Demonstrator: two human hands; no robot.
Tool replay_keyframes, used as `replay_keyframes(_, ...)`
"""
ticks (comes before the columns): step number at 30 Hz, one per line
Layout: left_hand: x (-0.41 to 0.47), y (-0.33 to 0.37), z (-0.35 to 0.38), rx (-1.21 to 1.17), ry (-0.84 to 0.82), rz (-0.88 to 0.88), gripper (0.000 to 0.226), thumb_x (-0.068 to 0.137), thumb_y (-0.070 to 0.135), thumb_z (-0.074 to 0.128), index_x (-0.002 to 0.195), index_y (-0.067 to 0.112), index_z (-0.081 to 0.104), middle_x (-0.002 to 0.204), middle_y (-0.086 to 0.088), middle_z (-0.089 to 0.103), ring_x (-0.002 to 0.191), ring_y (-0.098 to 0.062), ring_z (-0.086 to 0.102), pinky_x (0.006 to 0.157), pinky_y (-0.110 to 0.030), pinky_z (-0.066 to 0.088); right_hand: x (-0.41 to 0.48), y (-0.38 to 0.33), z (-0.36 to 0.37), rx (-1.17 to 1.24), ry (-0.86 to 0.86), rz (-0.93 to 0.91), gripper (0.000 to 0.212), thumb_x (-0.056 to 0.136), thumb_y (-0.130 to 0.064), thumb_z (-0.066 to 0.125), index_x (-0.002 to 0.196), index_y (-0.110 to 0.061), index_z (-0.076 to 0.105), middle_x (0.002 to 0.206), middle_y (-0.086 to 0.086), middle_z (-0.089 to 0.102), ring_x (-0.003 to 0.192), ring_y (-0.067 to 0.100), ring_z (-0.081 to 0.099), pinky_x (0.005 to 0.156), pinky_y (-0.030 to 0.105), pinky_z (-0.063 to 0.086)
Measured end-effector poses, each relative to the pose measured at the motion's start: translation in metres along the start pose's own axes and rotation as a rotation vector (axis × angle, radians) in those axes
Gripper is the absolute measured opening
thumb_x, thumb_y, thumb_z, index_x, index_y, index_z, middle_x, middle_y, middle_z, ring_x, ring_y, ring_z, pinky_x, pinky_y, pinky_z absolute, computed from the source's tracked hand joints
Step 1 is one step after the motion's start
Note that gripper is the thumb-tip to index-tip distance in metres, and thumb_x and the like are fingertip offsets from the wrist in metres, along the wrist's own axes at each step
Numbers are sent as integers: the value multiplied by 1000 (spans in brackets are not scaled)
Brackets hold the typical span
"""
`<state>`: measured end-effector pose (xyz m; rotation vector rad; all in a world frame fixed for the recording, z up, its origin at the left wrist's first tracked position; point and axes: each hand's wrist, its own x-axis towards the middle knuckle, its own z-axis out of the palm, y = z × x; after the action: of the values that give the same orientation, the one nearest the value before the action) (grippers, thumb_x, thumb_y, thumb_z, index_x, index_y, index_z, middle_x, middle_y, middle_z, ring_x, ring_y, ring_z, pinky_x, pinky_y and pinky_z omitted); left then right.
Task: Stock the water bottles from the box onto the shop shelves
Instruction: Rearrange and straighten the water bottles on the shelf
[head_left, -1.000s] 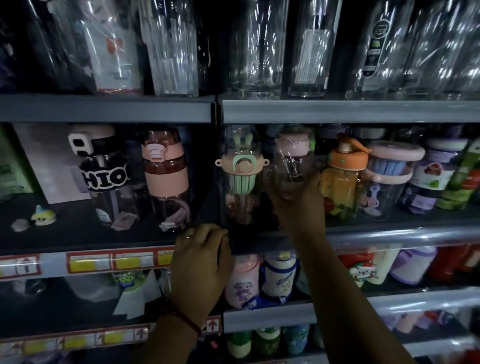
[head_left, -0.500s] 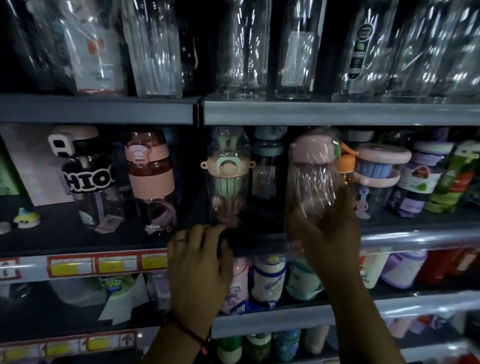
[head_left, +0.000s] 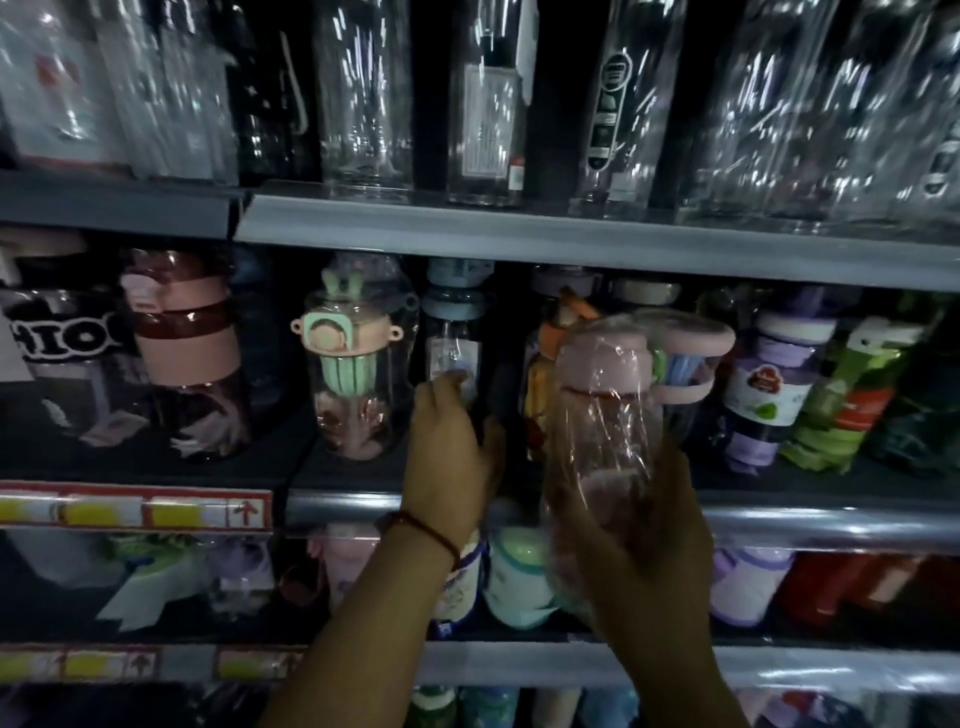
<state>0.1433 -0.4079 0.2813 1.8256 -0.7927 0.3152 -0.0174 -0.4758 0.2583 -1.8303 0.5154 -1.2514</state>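
Note:
My right hand (head_left: 647, 530) grips a pink-capped clear bottle (head_left: 602, 415) wrapped in plastic, holding it out in front of the middle shelf (head_left: 779, 525). My left hand (head_left: 452, 457) reaches into the middle shelf, its fingers against a blue-capped clear bottle (head_left: 452, 343) standing further back. Left of that stands a bottle with a green-and-pink rabbit lid (head_left: 353, 358). The box is not in view.
An orange-capped bottle (head_left: 545, 374) and purple, green and pink-lidded bottles fill the shelf to the right. Pink and black bottles stand at left. Tall clear glass bottles line the top shelf (head_left: 519, 234). More bottles sit on the lower shelves.
My right hand has drawn the pink-capped bottle out of the shelf toward me and rightward. My left hand left the shelf's front edge and reached in to the blue-capped bottle.

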Motion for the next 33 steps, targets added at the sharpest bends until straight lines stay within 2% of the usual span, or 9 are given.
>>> replay_keyframes(2,12,1,5,34,-13,-62,49,86,6,67,131,1,49,131,-19,47,114,-36,53,91,-26,38,1,0,-2,-7,2,-4,57,82,-49,86,129,-45,54,103,-4,73,85,22,75,70,49,63)
replay_keyframes(4,23,0,7,55,3,-107,49,85,4,67,130,0,48,130,-21,46,112,-40,54,90,-29,41,4,-5,0,23,-9,-16,56,83,-39,88,127,-43,55,106,-4,72,88,20,74,73,49,63)
replay_keyframes(7,38,-4,6,82,34,-148,47,87,8,66,127,-5,45,129,-27,48,110,-46,56,92,-42,49,8,-14,8,69,-13,-34,58,82,-32,89,130,-36,57,112,-5,72,96,16,73,79,47,62)
replay_keyframes(12,50,-16,8,282,-23,-103,52,91,14,64,132,-5,37,130,-30,49,105,-50,62,85,-53,57,11,-24,22,76,10,-45,56,80,-32,90,126,-37,57,110,-8,72,95,11,72,79,44,63)
replay_keyframes(15,57,-20,8,353,-49,-75,59,95,18,62,139,-6,31,129,-31,51,104,-49,64,84,-52,57,11,-24,24,36,-4,-83,53,80,-36,90,121,-39,56,111,-5,70,95,13,72,79,45,62)
replay_keyframes(21,66,-14,10,434,-117,-122,74,98,26,53,151,-9,14,127,-30,57,108,-45,66,86,-47,55,5,-28,30,53,-26,-92,66,76,-46,87,133,-35,56,117,-5,72,101,14,74,80,43,63)
replay_keyframes(27,70,-12,11,500,-132,-142,72,100,20,46,153,-9,8,126,-29,61,111,-43,65,90,-46,52,16,-34,27,104,-125,-164,66,78,-27,92,130,-43,56,117,-6,73,101,13,75,79,33,64)
replay_keyframes(30,71,-9,10,533,-117,-146,63,102,12,36,153,-10,7,125,-27,63,112,-42,65,91,-46,52,22,-36,27,198,-166,-177,68,78,-13,90,134,-32,57,120,-6,74,106,12,74,84,27,62)
replay_keyframes(33,69,-5,12,560,-99,-160,64,101,16,34,154,-8,6,125,-24,63,110,-40,66,88,-44,52,29,-34,25,199,-192,-196,72,78,-14,90,138,-31,55,124,-4,73,110,16,74,88,35,63)
